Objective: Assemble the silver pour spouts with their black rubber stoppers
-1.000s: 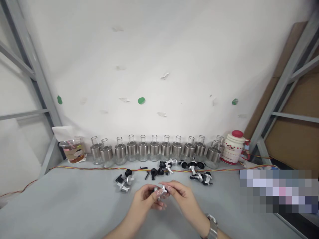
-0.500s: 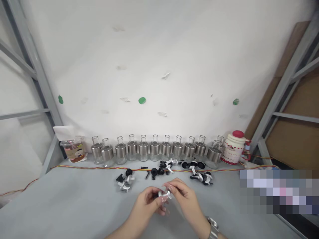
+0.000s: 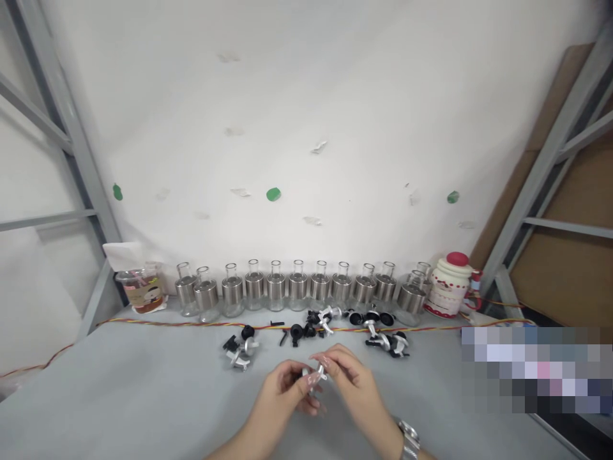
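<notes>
Low in the middle, my left hand (image 3: 286, 391) has its fingers curled round a small silver pour spout (image 3: 320, 372) with a black part at its base. My right hand (image 3: 348, 377) pinches at the upper end of the same spout with thumb and forefinger; whether a separate small piece is between them I cannot tell. Just beyond my hands lie a black round fitting (image 3: 296, 331), a thin black lever (image 3: 283, 337) and a heap of silver-and-black spouts (image 3: 325, 318). More spout parts lie at left (image 3: 239, 354) and at right (image 3: 390, 344).
Several glass bottles with steel sleeves (image 3: 276, 285) stand in a row along the white wall (image 3: 306, 96). A drink cup (image 3: 142, 291) is at the left end, a cream jar with a red top (image 3: 449, 287) at the right. A twisted red-yellow wire (image 3: 158, 322) crosses the grey table (image 3: 143, 396).
Both hands stay in nearly the same place. The spout has tilted slightly between my fingers, and my right fingertips have shifted a little over its upper end.
</notes>
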Demonstrator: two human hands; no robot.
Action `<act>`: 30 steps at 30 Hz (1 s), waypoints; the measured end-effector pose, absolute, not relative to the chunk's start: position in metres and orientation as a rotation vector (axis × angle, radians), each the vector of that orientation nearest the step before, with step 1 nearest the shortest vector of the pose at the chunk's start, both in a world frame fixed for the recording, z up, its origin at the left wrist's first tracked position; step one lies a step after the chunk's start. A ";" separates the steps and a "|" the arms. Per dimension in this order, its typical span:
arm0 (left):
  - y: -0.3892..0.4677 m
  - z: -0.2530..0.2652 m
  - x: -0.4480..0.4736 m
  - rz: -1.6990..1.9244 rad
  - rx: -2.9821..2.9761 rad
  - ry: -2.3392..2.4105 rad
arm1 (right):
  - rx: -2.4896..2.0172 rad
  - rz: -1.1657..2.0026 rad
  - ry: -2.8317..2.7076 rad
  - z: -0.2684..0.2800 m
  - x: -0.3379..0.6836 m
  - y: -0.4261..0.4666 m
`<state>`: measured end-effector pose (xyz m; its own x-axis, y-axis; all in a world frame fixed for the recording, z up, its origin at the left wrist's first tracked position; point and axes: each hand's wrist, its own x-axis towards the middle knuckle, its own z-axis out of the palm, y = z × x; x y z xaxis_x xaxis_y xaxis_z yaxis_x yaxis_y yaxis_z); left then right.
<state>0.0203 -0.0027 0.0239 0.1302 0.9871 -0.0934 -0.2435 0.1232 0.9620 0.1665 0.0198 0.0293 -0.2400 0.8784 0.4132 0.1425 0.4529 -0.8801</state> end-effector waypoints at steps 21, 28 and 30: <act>0.000 0.013 0.015 1.206 1.208 1.155 | -1.148 0.378 -2.088 0.027 0.158 0.006; -0.001 0.014 0.016 1.172 1.223 1.176 | -1.139 0.365 -2.148 0.035 0.162 0.004; -0.001 0.013 0.016 1.167 1.222 1.171 | -1.102 0.393 -2.158 0.036 0.163 0.005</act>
<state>0.0158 -0.0012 0.0132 0.0514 0.9986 -0.0091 -0.0055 0.0094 0.9999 0.1626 0.0054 0.0360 -0.4161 0.8012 0.4302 0.5984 0.5974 -0.5339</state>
